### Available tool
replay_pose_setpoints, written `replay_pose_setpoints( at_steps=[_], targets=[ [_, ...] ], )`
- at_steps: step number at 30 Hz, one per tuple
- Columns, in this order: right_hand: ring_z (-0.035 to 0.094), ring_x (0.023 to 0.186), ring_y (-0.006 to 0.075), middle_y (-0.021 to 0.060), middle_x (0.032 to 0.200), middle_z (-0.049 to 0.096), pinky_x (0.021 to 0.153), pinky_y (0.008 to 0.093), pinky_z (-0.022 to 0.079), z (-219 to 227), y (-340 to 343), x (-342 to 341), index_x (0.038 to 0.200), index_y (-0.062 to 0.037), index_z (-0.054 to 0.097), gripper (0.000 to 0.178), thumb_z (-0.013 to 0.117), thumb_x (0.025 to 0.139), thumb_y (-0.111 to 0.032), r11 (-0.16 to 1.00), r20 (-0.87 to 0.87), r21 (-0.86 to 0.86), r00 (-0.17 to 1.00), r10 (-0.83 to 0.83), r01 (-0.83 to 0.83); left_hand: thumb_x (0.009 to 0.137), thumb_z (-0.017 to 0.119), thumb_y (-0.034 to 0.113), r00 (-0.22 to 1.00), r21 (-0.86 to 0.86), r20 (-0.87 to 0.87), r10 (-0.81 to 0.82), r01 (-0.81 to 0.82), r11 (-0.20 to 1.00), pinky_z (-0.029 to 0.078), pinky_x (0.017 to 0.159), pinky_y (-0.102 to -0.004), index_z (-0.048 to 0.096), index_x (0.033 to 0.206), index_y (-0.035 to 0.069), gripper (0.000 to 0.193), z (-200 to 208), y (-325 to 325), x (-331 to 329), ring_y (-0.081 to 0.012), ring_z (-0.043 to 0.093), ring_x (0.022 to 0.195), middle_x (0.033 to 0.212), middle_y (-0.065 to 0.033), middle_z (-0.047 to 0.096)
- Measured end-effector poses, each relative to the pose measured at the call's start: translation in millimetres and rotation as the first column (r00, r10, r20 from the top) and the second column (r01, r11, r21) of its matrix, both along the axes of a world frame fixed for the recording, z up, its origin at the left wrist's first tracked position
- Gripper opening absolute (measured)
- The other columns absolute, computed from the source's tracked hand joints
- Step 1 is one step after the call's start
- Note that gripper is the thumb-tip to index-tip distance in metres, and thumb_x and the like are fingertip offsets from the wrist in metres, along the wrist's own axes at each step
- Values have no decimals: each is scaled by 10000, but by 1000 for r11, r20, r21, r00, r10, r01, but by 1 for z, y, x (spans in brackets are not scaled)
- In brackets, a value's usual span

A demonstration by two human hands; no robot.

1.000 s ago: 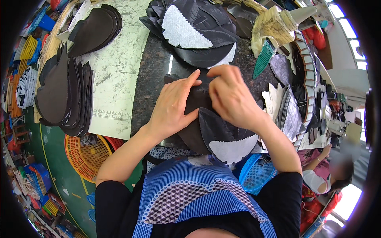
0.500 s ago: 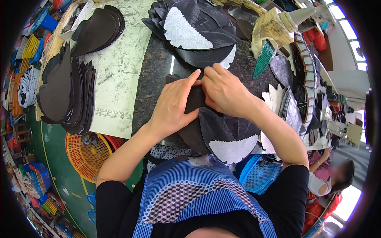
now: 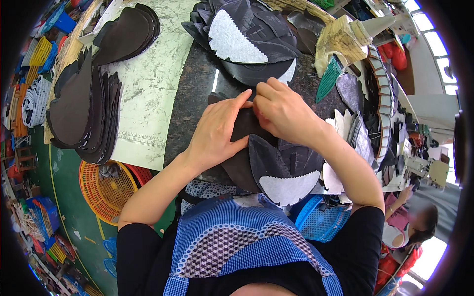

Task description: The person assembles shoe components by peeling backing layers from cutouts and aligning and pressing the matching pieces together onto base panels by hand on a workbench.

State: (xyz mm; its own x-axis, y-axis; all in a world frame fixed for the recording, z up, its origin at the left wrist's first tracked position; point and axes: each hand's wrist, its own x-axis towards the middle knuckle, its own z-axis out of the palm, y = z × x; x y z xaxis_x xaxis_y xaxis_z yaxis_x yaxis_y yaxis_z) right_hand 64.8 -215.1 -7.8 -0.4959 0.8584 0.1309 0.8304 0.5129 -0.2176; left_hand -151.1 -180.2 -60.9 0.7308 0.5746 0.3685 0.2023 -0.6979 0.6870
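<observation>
Between my hands a dark brown leather-like cut piece lies on the dark speckled tabletop. My left hand rests on it, thumb and forefinger spread apart. Close to the left forefinger's tip, the fingers of my right hand are curled and pinched together at the piece's far edge; whatever they hold is hidden by the hand. Nearer to me, a black cut piece with a white backing patch overlaps the brown one at the table's front edge. Beyond my hands stands a heap of black cut pieces, one with a white backing.
On the left, brown cut pieces stand stacked on a pale board. At right are a glue-stained block, a green pointed piece and a rack's curved rim. Baskets sit below. Another person sits at far right.
My right hand has turned slightly at the far edge, its fingers still curled. The left hand stays spread on the brown piece. The whole view has shifted a little.
</observation>
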Motion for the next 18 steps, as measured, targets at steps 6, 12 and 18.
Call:
replay_pose_setpoints(
  at_steps=[6, 12, 18],
  targets=[
    [525, 899, 270, 97, 920, 542, 797, 351, 471, -3, -3, -5, 834, 4, 651, 237, 741, 685, -157, 993, 211, 91, 976, 48, -69, 716, 833, 99, 1000, -1, 17, 8, -8, 1000, 434, 1019, -420, 361, 1520, 9, 937, 3, 0, 0, -289, 594, 1204, 1272, -97, 630],
    [518, 891, 302, 133, 920, 513, 816, 375, 467, 13, -21, -1, 827, -10, 575, 205, 709, 709, -111, 999, -26, -23, 999, 23, -23, 735, 819, 125, 1000, -10, 16, 4, -4, 1000, 437, 1006, -422, 471, 1414, 32, 769, 3, 2, -1, -290, 594, 1204, 1276, -88, 635],
    [538, 897, 320, 135, 945, 519, 837, 392, 475, 8, -32, -2, 878, -20, 571, 165, 687, 768, -60, 998, -117, 17, 991, -61, 63, 778, 788, 128, 1000, -6, -3, -3, 3, 1000, 426, 1019, -422, 640, 1132, 56, 390, 3, 3, 1, -297, 592, 1203, 1310, -83, 641]
  ],
)
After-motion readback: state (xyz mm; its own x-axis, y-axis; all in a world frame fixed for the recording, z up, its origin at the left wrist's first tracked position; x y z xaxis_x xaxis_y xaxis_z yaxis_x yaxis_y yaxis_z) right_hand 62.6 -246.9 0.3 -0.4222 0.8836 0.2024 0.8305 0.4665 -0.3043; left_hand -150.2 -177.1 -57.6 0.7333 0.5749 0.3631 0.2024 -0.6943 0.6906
